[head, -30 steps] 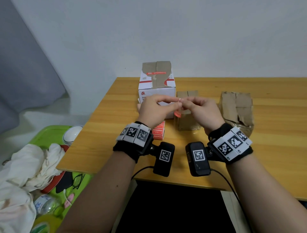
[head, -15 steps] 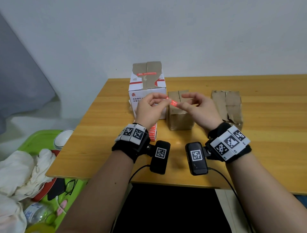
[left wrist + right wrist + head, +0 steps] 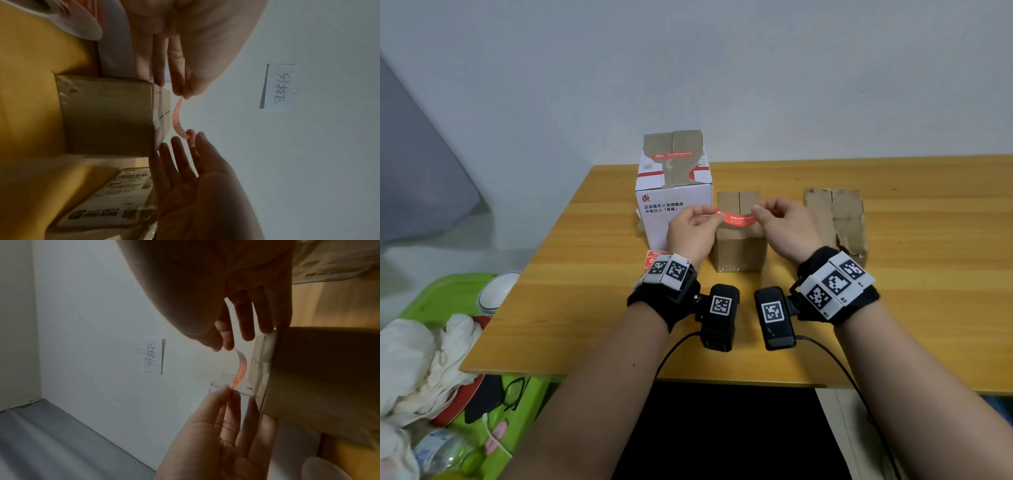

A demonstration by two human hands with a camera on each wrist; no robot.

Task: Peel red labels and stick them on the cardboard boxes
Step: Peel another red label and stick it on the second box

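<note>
A red label (image 3: pixel 738 219) hangs stretched between both hands just above the top of the small brown box (image 3: pixel 738 250). My left hand (image 3: pixel 714 216) pinches its left end and my right hand (image 3: pixel 756 210) pinches its right end. In the left wrist view the label (image 3: pixel 176 116) bows toward the box (image 3: pixel 107 116) without clearly touching it. The right wrist view shows the same label (image 3: pixel 240 369) beside the box edge (image 3: pixel 263 363). A white box (image 3: pixel 674 192) at the back left carries a red label on top. A larger worn brown box (image 3: pixel 835 222) stands to the right.
A stack of red label sheets (image 3: pixel 654 258) lies by my left wrist. The wooden table (image 3: pixel 928 274) ends near my forearms. Left of it, lower down, a green tray (image 3: pixel 448 294) holds cloth, a bowl and glasses. A paper note (image 3: pixel 277 87) hangs on the wall.
My hands have drawn apart from a close pinch, pulling the red label out flat, and have moved it over the small brown box.
</note>
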